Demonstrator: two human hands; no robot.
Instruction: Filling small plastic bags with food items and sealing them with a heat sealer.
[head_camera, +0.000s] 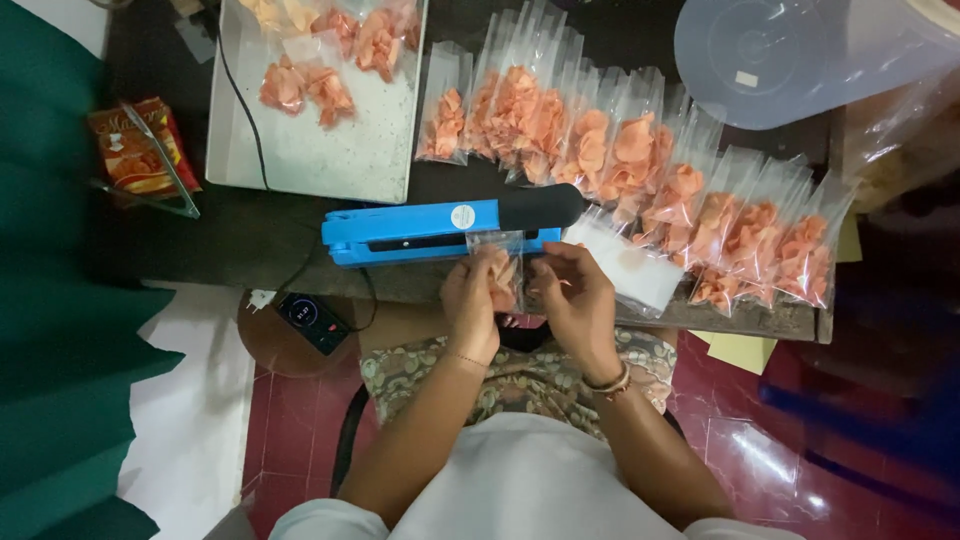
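**Both hands pinch one small bag at the blue sealer**

Fingers of the left hand (470, 300) and the right hand (578, 298) are curled shut on the two sides of a small clear bag (502, 268) of orange crackers, thumbs in front. The bag stands upright between them, long axis running near to far, its open mouth pointing far and lying in the slot of the blue heat sealer (440, 231). The sealer lies across the near edge of the dark table (260, 240), long axis left to right, black handle at its right end.

Just right of the hands lies one stack of empty clear bags (635, 268). Beyond the sealer a row of filled bags (640, 170) overlaps from the middle out to the right; about fifteen, though the overlap hides the exact count. One metal tray (310, 150) at far left holds loose crackers. One orange snack packet (135, 150) sits at the left edge, one clear plastic lid (790, 60) far right, and one small black timer (312, 320) on a round stool near left.
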